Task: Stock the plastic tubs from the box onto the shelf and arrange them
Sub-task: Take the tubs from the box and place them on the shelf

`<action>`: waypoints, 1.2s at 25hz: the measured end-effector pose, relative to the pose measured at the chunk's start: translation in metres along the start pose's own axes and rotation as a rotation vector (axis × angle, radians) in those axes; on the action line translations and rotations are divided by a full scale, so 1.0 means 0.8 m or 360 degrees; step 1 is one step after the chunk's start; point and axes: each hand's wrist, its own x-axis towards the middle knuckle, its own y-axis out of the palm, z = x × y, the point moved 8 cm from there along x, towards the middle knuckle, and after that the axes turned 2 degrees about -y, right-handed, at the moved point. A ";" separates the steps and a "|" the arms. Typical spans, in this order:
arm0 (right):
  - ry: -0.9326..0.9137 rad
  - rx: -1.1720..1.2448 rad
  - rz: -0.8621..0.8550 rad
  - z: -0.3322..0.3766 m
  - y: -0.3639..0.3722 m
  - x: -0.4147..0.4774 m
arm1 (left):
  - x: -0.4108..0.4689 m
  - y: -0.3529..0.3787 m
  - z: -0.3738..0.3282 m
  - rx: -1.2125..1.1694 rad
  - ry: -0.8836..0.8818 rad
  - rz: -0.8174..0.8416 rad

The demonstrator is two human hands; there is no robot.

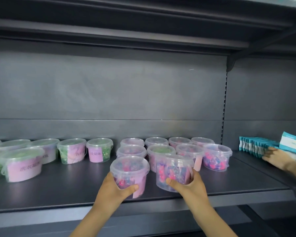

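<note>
shelf front-left bare | tubs crowd rear (tight rows)

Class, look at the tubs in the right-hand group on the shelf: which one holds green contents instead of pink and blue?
The green tub in the middle row, second from left, just behind the tub in the right hand.

Pink label on a green-bead tub reads 衣凝珠 (others blurred).

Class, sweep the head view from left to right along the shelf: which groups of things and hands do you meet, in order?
Green-filled tubs → left hand on a pink-filled tub → right hand on another tub → another person's hand → teal packets.
</note>
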 end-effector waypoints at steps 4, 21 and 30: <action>-0.0066 -0.0141 0.0018 -0.002 0.017 0.009 | -0.002 -0.002 0.004 0.0024 0.0016 -0.0043; 0.0059 -0.0612 0.0130 -0.009 0.023 0.019 | -0.002 -0.008 0.009 -0.0028 0.0022 -0.0062; 0.0027 -0.0622 0.0080 -0.020 0.031 0.012 | 0.001 -0.012 0.009 -0.0086 0.0061 -0.0012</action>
